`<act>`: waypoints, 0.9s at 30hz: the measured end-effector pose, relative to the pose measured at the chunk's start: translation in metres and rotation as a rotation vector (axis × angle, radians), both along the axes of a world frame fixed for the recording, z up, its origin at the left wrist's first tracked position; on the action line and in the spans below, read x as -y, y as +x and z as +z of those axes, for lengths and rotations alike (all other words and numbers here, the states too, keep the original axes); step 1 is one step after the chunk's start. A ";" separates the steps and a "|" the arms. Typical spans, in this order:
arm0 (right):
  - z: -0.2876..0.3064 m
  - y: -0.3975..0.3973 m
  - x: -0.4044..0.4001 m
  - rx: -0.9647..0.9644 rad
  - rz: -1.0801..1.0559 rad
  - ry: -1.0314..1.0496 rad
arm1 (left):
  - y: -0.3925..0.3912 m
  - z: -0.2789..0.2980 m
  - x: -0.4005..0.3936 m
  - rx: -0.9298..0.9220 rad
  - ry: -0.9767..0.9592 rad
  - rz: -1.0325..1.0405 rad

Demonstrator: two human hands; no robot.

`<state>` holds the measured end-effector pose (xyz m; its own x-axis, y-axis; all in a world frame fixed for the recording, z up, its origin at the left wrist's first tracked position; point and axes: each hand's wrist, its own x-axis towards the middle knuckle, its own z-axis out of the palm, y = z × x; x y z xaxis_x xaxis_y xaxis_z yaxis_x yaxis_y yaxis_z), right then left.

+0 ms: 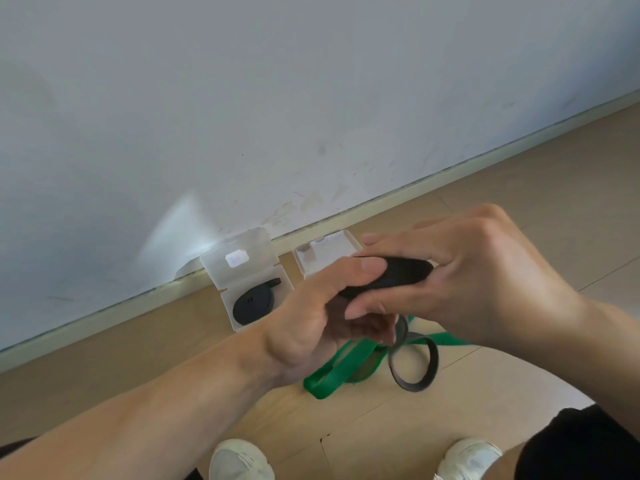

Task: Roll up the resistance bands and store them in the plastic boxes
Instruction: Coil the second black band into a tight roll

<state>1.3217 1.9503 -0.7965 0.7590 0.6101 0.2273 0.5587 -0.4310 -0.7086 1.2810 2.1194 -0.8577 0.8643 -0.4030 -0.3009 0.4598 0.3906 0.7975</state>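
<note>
Pale grey wall (242, 98) fills the top of the view, meeting the light wooden plank floor (519, 209) along a cream skirting board (415, 197) that runs up toward the right edge. On that floor, both forearms reach in from the near edge and meet in the middle. The right hand (460, 271) comes over from the right, fingers curled round a black rolled-up resistance band (394, 277), a flattened oval coil held above the floor. The left hand (325, 306) comes up from the near-left corner, thumb pressed on top of the same coil, fingers curled beneath it, so both hands are closed on it together.

Under the hands, a long green flat resistance band (332, 372) lies loose on the floor in loops, one end trailing off to the right behind the right wrist. Tangled across it sits a dark grey loop band (415, 368), standing on edge in a rough ring.

Back by the skirting board, two clear plastic hinged boxes stand side by side with lids up. The left clear box (249, 282) already holds a coiled black band (254, 301), its tail poking toward the lid. The right clear box (325, 251) is half hidden behind the hands; what is inside cannot be told.

At the floor's near edge, two white shoes (239, 460) point forward, and a black trouser knee (581, 445) shows at the near-right corner.
</note>
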 end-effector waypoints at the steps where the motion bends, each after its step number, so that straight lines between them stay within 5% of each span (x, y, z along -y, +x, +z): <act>1: 0.004 -0.002 -0.001 -0.002 0.005 0.025 | 0.000 0.000 0.001 0.007 -0.055 -0.009; 10: 0.006 -0.014 -0.008 -0.133 -0.124 0.197 | -0.002 0.005 0.016 -0.017 -0.335 -0.010; 18: 0.002 -0.003 0.000 -0.181 -0.139 0.129 | 0.009 0.009 0.010 0.015 -0.062 0.195; 27: -0.003 0.004 0.004 -0.329 -0.140 0.109 | 0.008 0.001 -0.001 -0.111 -0.246 -0.072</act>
<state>1.3252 1.9464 -0.7995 0.8764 0.4813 0.0152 0.2344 -0.3989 -0.8865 1.2895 2.1204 -0.8564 0.7981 -0.5349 -0.2774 0.5725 0.5296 0.6259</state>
